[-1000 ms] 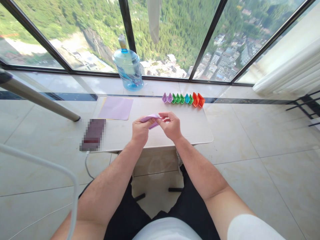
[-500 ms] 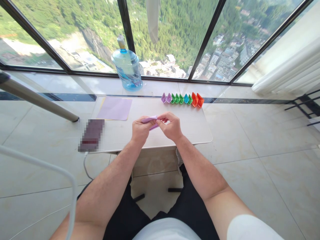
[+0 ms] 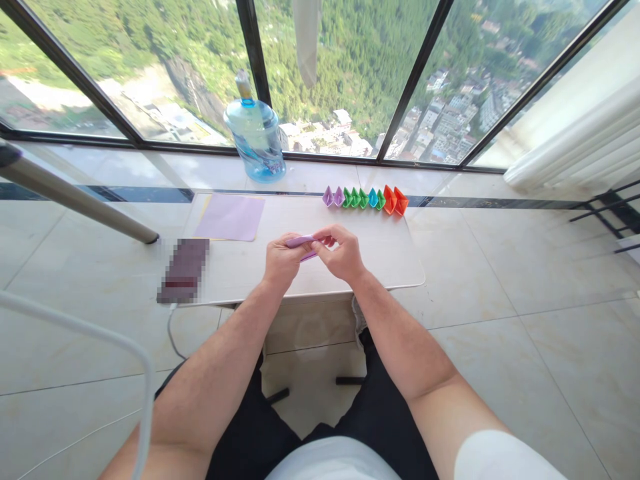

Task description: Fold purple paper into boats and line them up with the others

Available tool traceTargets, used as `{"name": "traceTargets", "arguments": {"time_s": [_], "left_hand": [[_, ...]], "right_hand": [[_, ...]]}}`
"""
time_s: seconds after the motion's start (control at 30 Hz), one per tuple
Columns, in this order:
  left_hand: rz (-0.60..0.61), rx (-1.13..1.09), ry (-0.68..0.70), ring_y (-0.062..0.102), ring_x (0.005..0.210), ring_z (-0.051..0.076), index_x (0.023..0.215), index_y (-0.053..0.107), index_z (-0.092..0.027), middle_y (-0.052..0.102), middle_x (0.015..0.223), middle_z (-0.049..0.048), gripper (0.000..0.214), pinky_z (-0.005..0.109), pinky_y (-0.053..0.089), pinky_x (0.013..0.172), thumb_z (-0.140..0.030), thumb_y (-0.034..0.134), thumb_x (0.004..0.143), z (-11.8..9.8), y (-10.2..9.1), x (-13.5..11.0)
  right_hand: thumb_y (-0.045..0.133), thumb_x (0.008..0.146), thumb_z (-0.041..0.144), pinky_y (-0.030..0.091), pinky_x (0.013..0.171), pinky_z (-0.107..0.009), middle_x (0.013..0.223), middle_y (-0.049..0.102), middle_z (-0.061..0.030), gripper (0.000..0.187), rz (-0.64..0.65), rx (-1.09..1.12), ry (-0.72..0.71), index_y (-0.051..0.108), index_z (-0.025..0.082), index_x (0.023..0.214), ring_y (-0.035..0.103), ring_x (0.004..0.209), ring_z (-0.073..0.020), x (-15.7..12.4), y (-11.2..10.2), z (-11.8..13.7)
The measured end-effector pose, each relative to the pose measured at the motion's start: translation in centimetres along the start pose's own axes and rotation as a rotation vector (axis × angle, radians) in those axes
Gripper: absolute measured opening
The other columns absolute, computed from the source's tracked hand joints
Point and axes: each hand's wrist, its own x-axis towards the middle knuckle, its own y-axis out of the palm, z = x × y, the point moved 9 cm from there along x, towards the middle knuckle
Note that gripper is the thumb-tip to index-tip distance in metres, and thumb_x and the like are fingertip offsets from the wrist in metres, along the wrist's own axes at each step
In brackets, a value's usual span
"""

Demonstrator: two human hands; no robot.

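Both hands meet over the middle of a small white table [image 3: 390, 257]. My left hand [image 3: 281, 261] and my right hand [image 3: 342, 253] pinch a folded piece of purple paper [image 3: 302, 242] between their fingertips, held just above the tabletop. Much of the paper is hidden by the fingers. A stack of flat purple sheets [image 3: 231, 217] lies at the table's back left. Along the back right edge stands a row of several folded paper boats [image 3: 365, 197], purple, green, blue and orange.
A blurred dark rectangular object [image 3: 183, 271] lies at the table's left front corner. A large blue water jug [image 3: 255, 135] stands on the sill by the window. A metal pole [image 3: 75, 197] slants in from the left. White tubing [image 3: 100, 340] curves at the lower left.
The purple paper has been pressed flatter and narrower between the fingertips, and the right fingers have closed further over it. The hands stay in nearly the same place.
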Motion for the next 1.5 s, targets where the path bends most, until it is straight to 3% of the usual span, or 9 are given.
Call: {"name": "traceTargets", "arguments": {"time_s": [0.8, 0.93, 1.03, 1.2, 1.5], "left_hand": [[-0.012, 0.017, -0.027, 0.062, 0.071, 0.018, 0.066, 0.076, -0.017, 0.068, 0.071, 0.0027, 0.031, 0.03, 0.051, 0.067, -0.04, 0.093, 0.056, 0.2, 0.0, -0.1], [0.009, -0.028, -0.045, 0.064, 0.072, 0.018, 0.072, 0.079, -0.016, 0.071, 0.074, 0.0037, 0.029, 0.031, 0.052, 0.068, -0.036, 0.093, 0.057, 0.0, 0.4, -0.2], [0.034, -0.091, -0.061, 0.067, 0.073, 0.02, 0.077, 0.08, -0.016, 0.074, 0.076, 0.0051, 0.03, 0.034, 0.054, 0.072, -0.034, 0.093, 0.057, -0.1, 0.8, -0.4], [0.024, -0.154, -0.083, 0.069, 0.074, 0.02, 0.076, 0.08, -0.015, 0.075, 0.076, 0.0056, 0.032, 0.036, 0.055, 0.077, -0.034, 0.095, 0.056, 0.5, 0.8, -0.2], [0.073, -0.193, -0.104, 0.066, 0.072, 0.017, 0.074, 0.078, -0.017, 0.072, 0.073, 0.0022, 0.028, 0.032, 0.051, 0.074, -0.033, 0.095, 0.058, 1.2, 1.0, 0.0]], "right_hand": [[0.061, 0.08, 0.019, 0.05, 0.075, -0.03, 0.084, 0.066, -0.0007, 0.01, 0.044, 0.033, 0.004, 0.071, 0.023, 0.082, 0.058, 0.078, -0.0157, 0.3, 0.5, -0.4], [0.067, 0.079, 0.023, 0.052, 0.077, -0.031, 0.093, 0.068, -0.0018, 0.024, 0.026, 0.061, 0.027, 0.074, 0.024, 0.102, 0.058, 0.08, -0.0152, 0.3, 0.4, -0.7], [0.074, 0.075, 0.031, 0.052, 0.077, -0.032, 0.099, 0.072, -0.0029, 0.039, 0.045, 0.128, 0.139, 0.073, 0.023, 0.114, 0.06, 0.08, -0.0151, 0.4, 0.7, -1.8], [0.08, 0.07, 0.045, 0.053, 0.07, -0.031, 0.081, 0.073, -0.0028, 0.035, 0.068, 0.338, 0.353, 0.075, 0.018, 0.09, 0.063, 0.073, -0.0162, 0.0, 1.6, -3.6], [0.084, 0.067, 0.046, 0.053, 0.071, -0.03, 0.076, 0.073, -0.0016, 0.031, -0.006, 0.472, 0.38, 0.075, 0.019, 0.08, 0.063, 0.072, -0.0162, -0.2, 1.4, -3.5]]}}
